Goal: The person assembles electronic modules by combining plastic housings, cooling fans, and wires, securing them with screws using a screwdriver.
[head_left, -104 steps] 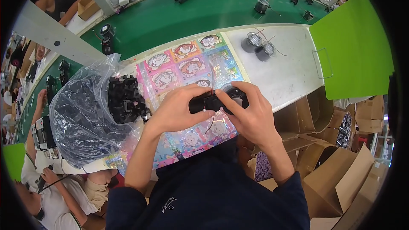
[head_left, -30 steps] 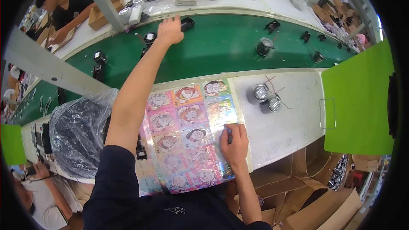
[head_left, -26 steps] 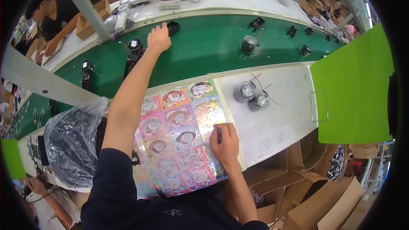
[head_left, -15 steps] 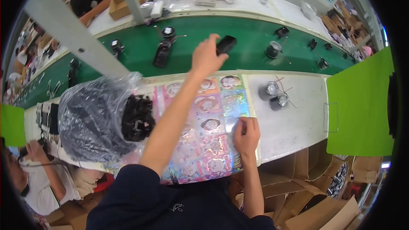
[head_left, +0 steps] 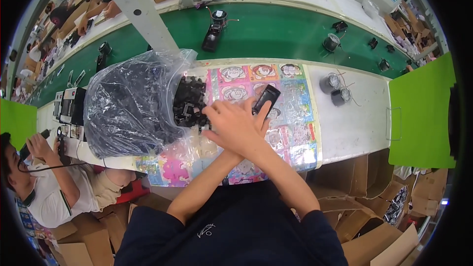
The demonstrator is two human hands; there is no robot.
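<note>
1. Seen from above, a person in a dark top leans over a white counter (head_left: 354, 123), with the forearms crossing one over the other above a colourful cartoon-printed mat (head_left: 295, 103).
2. Reaching across toward the mat's left edge, the right hand (head_left: 231, 123) lies on top, fingers curled and stretched toward a heap of small black parts (head_left: 189, 101); whether it pinches one cannot be told.
3. Mostly hidden beneath it, the left hand (head_left: 258, 118) shows only its fingers, closed around a flat black oblong piece (head_left: 266, 97) held tilted over the middle of the mat.
4. Left of the mat, a large clear plastic bag (head_left: 128, 103) full of dark parts lies with its mouth open at the black heap.
5. Right of the mat, two small round grey parts (head_left: 335, 88) with thin wires sit on the counter.
6. Beyond the mat runs a green conveyor belt (head_left: 276, 29) carrying scattered black devices.
7. Far left of the mat, another person (head_left: 44, 187) in a white top sits holding a tool.
</note>
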